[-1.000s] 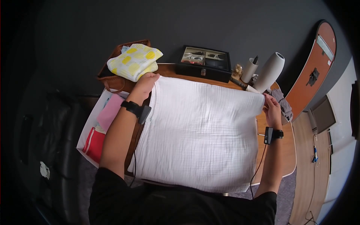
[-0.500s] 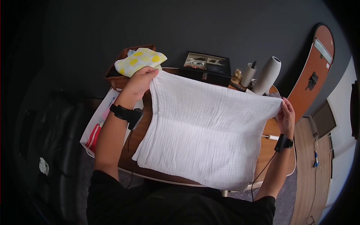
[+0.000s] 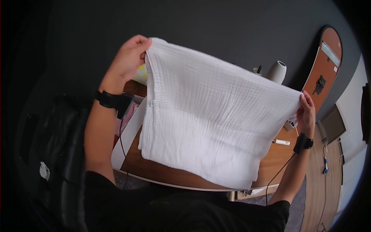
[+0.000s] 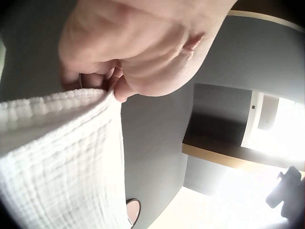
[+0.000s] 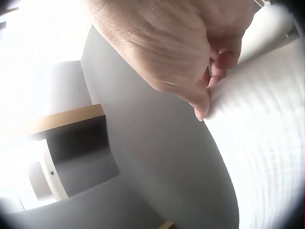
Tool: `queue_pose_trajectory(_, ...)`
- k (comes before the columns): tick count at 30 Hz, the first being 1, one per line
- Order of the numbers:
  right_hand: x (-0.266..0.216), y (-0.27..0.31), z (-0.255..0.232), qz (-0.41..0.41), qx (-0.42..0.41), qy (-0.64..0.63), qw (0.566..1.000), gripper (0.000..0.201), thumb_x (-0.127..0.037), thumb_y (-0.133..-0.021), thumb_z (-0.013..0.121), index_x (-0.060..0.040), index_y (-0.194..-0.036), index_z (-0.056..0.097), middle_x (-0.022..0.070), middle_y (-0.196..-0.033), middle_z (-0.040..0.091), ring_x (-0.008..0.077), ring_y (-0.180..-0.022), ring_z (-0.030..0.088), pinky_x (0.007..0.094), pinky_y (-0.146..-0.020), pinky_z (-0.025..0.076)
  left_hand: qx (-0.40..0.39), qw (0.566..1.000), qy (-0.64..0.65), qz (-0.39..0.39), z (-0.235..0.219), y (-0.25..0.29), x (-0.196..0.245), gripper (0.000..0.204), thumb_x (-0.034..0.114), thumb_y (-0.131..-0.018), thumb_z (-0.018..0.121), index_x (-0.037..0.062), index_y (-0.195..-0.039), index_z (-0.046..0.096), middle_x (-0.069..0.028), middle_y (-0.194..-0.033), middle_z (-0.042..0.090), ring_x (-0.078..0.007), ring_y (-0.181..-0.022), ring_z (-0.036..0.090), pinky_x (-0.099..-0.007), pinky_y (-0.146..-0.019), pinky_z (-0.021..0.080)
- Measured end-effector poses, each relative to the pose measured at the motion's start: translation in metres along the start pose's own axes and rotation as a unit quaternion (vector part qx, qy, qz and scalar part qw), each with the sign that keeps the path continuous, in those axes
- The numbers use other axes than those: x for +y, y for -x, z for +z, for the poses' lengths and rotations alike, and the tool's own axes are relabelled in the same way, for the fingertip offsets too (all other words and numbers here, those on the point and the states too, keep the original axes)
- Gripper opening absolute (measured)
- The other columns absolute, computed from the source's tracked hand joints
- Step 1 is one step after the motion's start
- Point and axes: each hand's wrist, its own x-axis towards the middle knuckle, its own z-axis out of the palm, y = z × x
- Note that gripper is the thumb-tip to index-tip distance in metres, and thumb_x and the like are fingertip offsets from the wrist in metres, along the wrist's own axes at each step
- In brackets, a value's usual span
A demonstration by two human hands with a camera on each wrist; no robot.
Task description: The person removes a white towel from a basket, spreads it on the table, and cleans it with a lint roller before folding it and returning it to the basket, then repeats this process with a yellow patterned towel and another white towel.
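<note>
- Above the desk (image 3: 135,162), the white crinkled-gauze cloth (image 3: 216,116) hangs stretched between both hands; a second ago it lay low and covered most of the desktop.
- Higher over the desk's left end than it was, the left hand (image 3: 131,58) pinches one upper corner, fingers and thumb closed on the fabric; the left-wrist view shows more than one layer at that grip.
- Off the desk's right end, the right hand (image 3: 306,112) has moved outward and pinches the opposite corner between thumb and fingers.
- Over the desk, the cloth's top edge now slopes down from left to right, since the left side has climbed further.
- Along the desk's front, bare wood shows again under the hem, though the lower right corner overlaps the front edge; whether it touches there, I cannot tell.
- Toward the desk's back, the raised cloth hides the glasses case, leaving the grey-white vase (image 3: 277,71) partly visible.
- Relative to the desk, then, the cloth seems carried rather than laid: its weight appears to fall mainly on two pinched corners, its layers hanging together, so an uneven lift would show as slant or creasing.
</note>
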Motion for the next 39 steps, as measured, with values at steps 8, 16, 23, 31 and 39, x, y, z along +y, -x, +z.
queue_pose_trajectory(8, -0.078, -0.03, 0.009, -0.089, -0.094, 0.013, 0.991, 0.039, -0.018, -0.109, 0.071, -0.0046, -0.145, 0.065, 0.0038, -0.126, 0.075, 0.0122, -0.113, 0.071, 0.03, -0.102, 0.055, -0.033, 0.989, -0.039, 0.136, -0.042, -0.011, 0.068, 0.015, 0.024, -0.116, 0.059, 0.0094, -0.118, 0.064, 0.0002, -0.107, 0.069, -0.0109, -0.095, 0.064, -0.0284, -0.09, 0.054)
queue_pose_trajectory(16, -0.133, -0.023, 0.022, -0.161, -0.051, 0.047, 0.984, 0.047, -0.02, -0.109, 0.071, -0.0023, -0.152, 0.06, 0.0081, -0.133, 0.074, 0.0179, -0.123, 0.07, 0.0355, -0.111, 0.053, -0.034, 0.973, -0.031, 0.227, -0.084, 0.01, 0.086, 0.024, 0.026, -0.116, 0.059, 0.0064, -0.129, 0.063, -0.001, -0.116, 0.07, -0.0104, -0.105, 0.065, -0.0288, -0.095, 0.054)
queue_pose_trajectory(23, -0.17, -0.03, 0.014, -0.213, -0.051, 0.026, 0.975, 0.032, -0.015, -0.109, 0.071, -0.0013, -0.138, 0.067, 0.0028, -0.12, 0.073, 0.0147, -0.119, 0.065, 0.0302, -0.115, 0.04, 0.028, 0.936, -0.006, 0.35, -0.027, 0.043, 0.107, 0.01, 0.015, -0.115, 0.058, 0.006, -0.11, 0.061, -0.0044, -0.103, 0.07, -0.0125, -0.093, 0.068, -0.0276, -0.086, 0.056)
queue_pose_trajectory(31, -0.227, -0.027, -0.025, -0.212, 0.005, 0.012, 0.977, 0.028, -0.013, -0.111, 0.064, -0.0043, -0.138, 0.065, 0.0103, -0.136, 0.071, 0.0212, -0.13, 0.064, 0.0382, -0.115, 0.047, 0.125, 0.924, -0.159, 0.325, -0.051, 0.071, 0.149, 0.042, 0.03, -0.111, 0.064, -0.0062, -0.134, 0.062, -0.0238, -0.129, 0.069, -0.0308, -0.118, 0.07, -0.0439, -0.108, 0.056)
queue_pose_trajectory(39, -0.109, -0.045, 0.091, -0.235, 0.004, 0.131, 0.963, 0.019, -0.02, -0.106, 0.075, -0.0071, -0.119, 0.072, 0.0015, -0.109, 0.072, 0.0121, -0.096, 0.066, 0.0261, -0.089, 0.052, 0.116, 0.982, -0.117, 0.095, -0.087, 0.0, 0.042, 0.023, 0.023, -0.109, 0.07, 0.003, -0.121, 0.068, -0.0033, -0.105, 0.073, -0.0128, -0.093, 0.07, -0.0301, -0.086, 0.059)
